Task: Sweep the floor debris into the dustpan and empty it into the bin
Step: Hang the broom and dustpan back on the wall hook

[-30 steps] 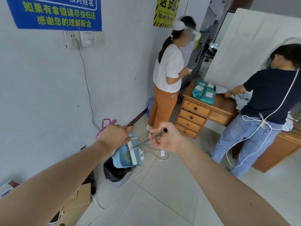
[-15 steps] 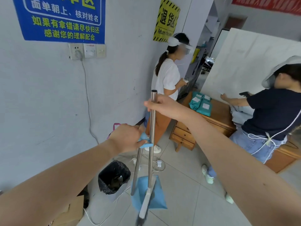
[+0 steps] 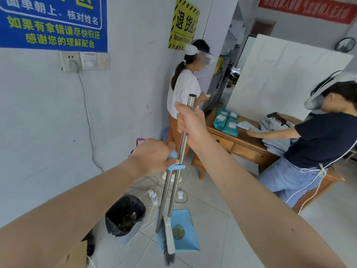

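my right hand (image 3: pixel 190 125) is clamped round the steel broom pole (image 3: pixel 185 136) near its top, my left hand (image 3: pixel 153 156) round the light blue grip of the steel dustpan handle (image 3: pixel 165 192); my fingers hide most of that grip; the blue plastic dustpan (image 3: pixel 184 232) hangs just beside the black-lined waste bin (image 3: pixel 124 214), the broom's white head and dark bristles (image 3: pixel 168 241) lying across it; the bin's contents are too dark to make out; my elbows are cut off.
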Available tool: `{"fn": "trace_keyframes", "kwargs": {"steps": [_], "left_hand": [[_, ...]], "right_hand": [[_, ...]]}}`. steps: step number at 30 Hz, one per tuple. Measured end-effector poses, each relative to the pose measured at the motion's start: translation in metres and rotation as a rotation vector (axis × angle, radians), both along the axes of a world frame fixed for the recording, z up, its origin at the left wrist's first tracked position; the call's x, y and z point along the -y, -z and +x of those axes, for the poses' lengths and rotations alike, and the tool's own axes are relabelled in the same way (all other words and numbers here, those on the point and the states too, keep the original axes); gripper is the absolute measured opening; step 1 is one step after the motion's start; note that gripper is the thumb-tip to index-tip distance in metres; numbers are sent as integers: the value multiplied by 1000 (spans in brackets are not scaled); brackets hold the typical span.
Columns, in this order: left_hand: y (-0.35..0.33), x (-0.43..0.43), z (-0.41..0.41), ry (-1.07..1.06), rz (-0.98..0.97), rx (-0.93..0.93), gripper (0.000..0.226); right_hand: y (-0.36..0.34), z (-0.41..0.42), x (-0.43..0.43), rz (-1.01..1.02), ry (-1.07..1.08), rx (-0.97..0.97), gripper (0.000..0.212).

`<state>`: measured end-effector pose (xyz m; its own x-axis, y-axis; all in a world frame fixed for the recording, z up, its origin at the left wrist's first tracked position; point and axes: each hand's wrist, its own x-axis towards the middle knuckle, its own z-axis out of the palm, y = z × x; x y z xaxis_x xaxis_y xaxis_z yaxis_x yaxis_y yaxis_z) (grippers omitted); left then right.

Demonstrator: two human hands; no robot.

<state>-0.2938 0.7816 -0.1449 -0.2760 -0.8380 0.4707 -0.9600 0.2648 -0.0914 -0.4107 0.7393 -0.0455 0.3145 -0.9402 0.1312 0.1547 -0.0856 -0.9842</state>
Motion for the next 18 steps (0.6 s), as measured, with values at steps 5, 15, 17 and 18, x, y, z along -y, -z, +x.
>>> {"fn": "trace_keyframes", "kwargs": {"steps": [5, 15, 17, 18], "left_hand": [[-11, 7, -3, 6, -11, 94, 39], [-2, 24, 7, -16, 57, -104, 40], [-1, 31, 8, -14, 56, -130, 40], [-1, 34, 9, -11, 54, -136, 40]], "right_hand": [[-7, 7, 1, 2, 1, -31, 45], [-3, 5, 23, -1, 69, 14, 51], [-2, 6, 28, -29, 59, 6, 54], [-1, 6, 30, -47, 51, -6, 55]]}}
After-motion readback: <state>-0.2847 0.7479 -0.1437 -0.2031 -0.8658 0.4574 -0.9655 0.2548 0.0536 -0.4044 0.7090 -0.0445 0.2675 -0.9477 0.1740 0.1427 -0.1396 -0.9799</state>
